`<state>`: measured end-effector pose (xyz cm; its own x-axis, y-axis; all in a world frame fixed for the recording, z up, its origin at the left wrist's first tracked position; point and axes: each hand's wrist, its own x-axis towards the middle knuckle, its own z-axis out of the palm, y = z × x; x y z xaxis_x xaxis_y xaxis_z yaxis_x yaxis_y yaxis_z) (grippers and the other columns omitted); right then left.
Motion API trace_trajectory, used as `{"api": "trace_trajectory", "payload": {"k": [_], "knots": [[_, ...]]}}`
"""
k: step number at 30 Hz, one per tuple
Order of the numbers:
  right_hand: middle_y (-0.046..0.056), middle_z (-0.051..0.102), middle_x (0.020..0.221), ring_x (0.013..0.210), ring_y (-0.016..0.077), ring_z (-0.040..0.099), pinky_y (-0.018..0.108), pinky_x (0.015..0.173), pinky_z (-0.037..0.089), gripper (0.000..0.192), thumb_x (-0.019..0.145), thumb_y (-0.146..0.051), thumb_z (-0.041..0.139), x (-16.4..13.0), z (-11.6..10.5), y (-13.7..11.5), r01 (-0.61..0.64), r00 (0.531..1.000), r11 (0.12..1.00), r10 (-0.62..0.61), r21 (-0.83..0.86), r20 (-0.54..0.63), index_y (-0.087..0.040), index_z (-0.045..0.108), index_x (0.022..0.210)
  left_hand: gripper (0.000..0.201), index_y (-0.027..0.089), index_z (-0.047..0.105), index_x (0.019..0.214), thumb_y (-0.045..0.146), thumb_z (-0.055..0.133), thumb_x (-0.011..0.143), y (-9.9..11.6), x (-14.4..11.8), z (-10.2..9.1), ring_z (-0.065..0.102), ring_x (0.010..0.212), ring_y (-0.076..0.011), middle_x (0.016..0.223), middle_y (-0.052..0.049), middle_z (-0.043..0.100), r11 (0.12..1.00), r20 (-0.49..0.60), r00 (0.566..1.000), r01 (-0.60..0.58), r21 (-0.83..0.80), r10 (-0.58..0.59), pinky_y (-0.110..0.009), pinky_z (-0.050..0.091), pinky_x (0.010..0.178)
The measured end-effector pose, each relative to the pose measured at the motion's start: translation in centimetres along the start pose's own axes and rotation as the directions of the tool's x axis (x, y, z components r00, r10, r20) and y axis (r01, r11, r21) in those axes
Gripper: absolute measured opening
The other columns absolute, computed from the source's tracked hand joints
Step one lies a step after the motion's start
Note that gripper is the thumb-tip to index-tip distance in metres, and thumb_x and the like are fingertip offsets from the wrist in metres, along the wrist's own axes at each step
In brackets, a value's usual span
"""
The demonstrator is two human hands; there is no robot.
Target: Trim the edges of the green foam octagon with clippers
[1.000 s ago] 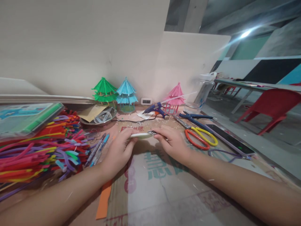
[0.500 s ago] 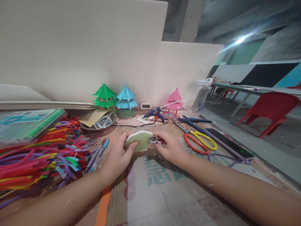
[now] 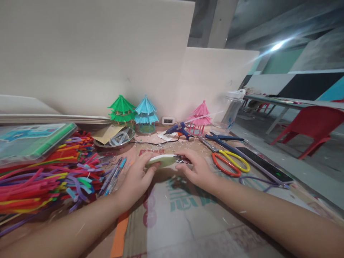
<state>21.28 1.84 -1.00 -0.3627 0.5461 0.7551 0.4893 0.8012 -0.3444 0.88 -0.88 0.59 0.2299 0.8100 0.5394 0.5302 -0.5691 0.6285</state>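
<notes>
Between thumb and fingers, my left hand grips a flat pale-green disc with a white edge, tilted so that its face shows as a narrow oval. My right hand is closed at the disc's right end, pinching a small dark, white and reddish thing. What that small thing is I cannot make out, and the fingers hide part of it. Both hands are above the table, over a clear sheet with green print.
Pipe cleaners, pens and a plastic case lie left. Green, blue and pink pagoda models stand behind a glue gun. Right are scissors, pliers, a phone and a bottle.
The disc has tipped to a flatter angle, so less of its green face shows. Both hands still hold on, and the whole view has shifted slightly.
</notes>
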Motion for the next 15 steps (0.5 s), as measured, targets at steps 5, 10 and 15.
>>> {"api": "trace_trajectory", "payload": {"k": [5, 10, 15], "knots": [[0.006, 0.063, 0.08, 0.072, 0.0188, 0.057, 0.031, 0.064, 0.046, 0.029, 0.093, -0.034, 0.042, 0.04, -0.4, -0.28, 0.091, 0.996, 0.996, -0.091, -0.022, -0.004, -0.017, 0.06, 0.107, 0.017, 0.019, 0.059, 0.095, 0.025, 0.045, 0.088, -0.33, 0.01, -0.03, 0.057, 0.085, -0.0181, 0.09, -0.003, 0.062, 1.0, 0.032, 0.999, -0.008, 0.016, 0.008, -0.03, 0.046, 0.077], [0.004, 0.054, 0.068, 0.066, 0.0181, 0.053, 0.029, 0.059, 0.043, 0.034, 0.095, -0.035, 0.039, 0.27, -0.51, -0.32, 0.145, 0.989, 0.983, -0.147, -0.115, -0.013, -0.016, 0.064, 0.107, 0.016, 0.019, 0.058, 0.095, 0.022, 0.044, 0.087, -0.32, 0.04, 0.04, 0.057, 0.086, -0.0177, 0.09, -0.003, 0.063, 0.999, 0.032, 0.999, -0.037, 0.037, 0.035, -0.03, 0.046, 0.078], [0.003, 0.054, 0.068, 0.065, 0.0168, 0.052, 0.027, 0.058, 0.042, 0.034, 0.094, -0.035, 0.04, 0.3, -0.53, -0.43, 0.156, 0.986, 0.976, -0.162, -0.15, -0.027, -0.016, 0.065, 0.105, 0.017, 0.018, 0.059, 0.093, 0.019, 0.043, 0.087, 0.26, 0.1, -0.08, 0.058, 0.086, -0.0169, 0.09, -0.003, 0.064, 0.996, 0.064, 0.996, -0.071, 0.059, 0.067, -0.028, 0.047, 0.077]]}}
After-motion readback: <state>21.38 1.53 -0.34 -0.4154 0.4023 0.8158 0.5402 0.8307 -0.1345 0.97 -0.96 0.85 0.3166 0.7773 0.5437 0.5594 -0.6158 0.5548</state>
